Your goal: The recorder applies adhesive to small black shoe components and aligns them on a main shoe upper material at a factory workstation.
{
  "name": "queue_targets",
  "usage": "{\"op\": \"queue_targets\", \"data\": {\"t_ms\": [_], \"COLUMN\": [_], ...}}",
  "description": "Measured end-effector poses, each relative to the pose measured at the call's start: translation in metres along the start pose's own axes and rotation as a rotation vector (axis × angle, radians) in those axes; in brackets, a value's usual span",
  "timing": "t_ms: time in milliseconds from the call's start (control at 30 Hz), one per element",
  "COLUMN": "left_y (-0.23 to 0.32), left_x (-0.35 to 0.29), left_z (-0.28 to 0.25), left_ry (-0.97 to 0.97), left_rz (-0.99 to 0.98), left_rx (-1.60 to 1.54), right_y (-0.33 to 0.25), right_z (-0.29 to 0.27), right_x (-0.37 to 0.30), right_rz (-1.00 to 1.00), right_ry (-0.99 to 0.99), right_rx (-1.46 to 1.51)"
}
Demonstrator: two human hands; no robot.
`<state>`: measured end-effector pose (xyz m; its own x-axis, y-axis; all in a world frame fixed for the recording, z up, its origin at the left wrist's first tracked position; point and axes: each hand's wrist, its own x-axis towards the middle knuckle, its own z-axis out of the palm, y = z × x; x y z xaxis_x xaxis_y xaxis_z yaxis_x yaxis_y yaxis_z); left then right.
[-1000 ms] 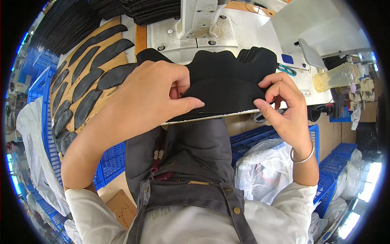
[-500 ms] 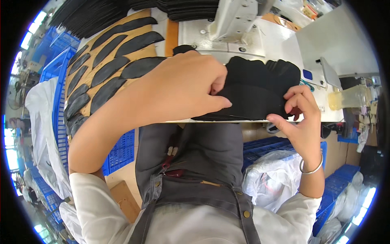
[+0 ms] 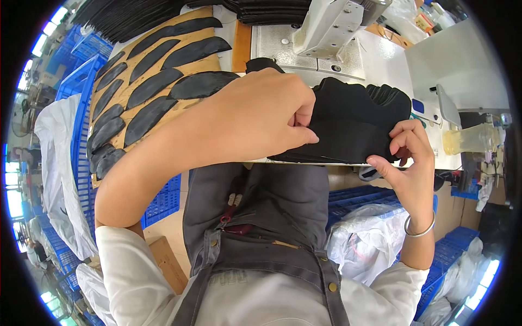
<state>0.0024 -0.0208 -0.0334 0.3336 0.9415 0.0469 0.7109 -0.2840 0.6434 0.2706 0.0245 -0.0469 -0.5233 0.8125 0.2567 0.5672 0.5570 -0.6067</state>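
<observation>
A stack of black cut fabric pieces (image 3: pixel 353 127), with wavy far edges, lies at the front edge of the white worktable. My left hand (image 3: pixel 274 111) reaches across its left end, fingers curled under and thumb pressed along the top piece; the fingertips are partly hidden. At the stack's near right corner, my right hand (image 3: pixel 410 155) grips the edge between thumb and bent fingers. Left of my left hand, several black curved pieces (image 3: pixel 187 52) lie in rows on a tan board (image 3: pixel 122 111). My left wrist and forearm cover part of them.
A white sewing machine (image 3: pixel 329 32) stands behind the stack on a metal plate. Black piled strips (image 3: pixel 125 19) fill the back left. Blue crates (image 3: pixel 81 141) flank the table, and a plastic-wrapped bundle (image 3: pixel 367 236) sits below right. A clear yellowish container (image 3: pixel 467 142) is at far right.
The whole view has shifted slightly, so table and hands appear a little farther right. Both hands keep nearly the same hold on the black stack.
</observation>
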Motion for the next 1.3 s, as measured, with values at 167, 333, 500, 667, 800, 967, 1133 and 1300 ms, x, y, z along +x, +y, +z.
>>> {"op": "queue_targets", "data": {"t_ms": [167, 333, 500, 667, 800, 967, 1133, 1300], "left_y": [0.021, 0.039, 0.019, 0.018, 0.020, 0.020, 0.022, 0.023], "left_x": [-0.009, -0.006, 0.018, 0.021, 0.022, 0.023, 0.023, 0.021], "left_z": [-0.001, 0.021, 0.050, 0.051, 0.051, 0.051, 0.050, 0.049], "left_ry": [0.054, 0.187, -0.016, -0.071, -0.074, -0.089, -0.096, -0.115], "left_rz": [-0.022, 0.264, 0.488, 0.473, 0.469, 0.462, 0.452, 0.450], "left_rx": [0.195, 0.458, 0.417, 0.448, 0.458, 0.434, 0.414, 0.418], "right_y": [0.001, 0.006, 0.012, 0.016, 0.024, 0.024, 0.026, 0.024], "right_z": [-0.004, -0.010, -0.013, -0.006, 0.002, 0.003, 0.004, 0.005], "right_x": [0.000, 0.002, 0.003, -0.004, -0.008, -0.009, -0.010, -0.015], "right_rz": [-0.006, 0.013, 0.009, -0.048, -0.148, -0.188, -0.209, -0.181], "right_ry": [-0.006, -0.050, -0.072, 0.015, 0.089, 0.115, 0.120, 0.155], "right_rx": [0.018, 0.121, 0.156, 0.059, 0.007, -0.027, -0.032, -0.106]}}
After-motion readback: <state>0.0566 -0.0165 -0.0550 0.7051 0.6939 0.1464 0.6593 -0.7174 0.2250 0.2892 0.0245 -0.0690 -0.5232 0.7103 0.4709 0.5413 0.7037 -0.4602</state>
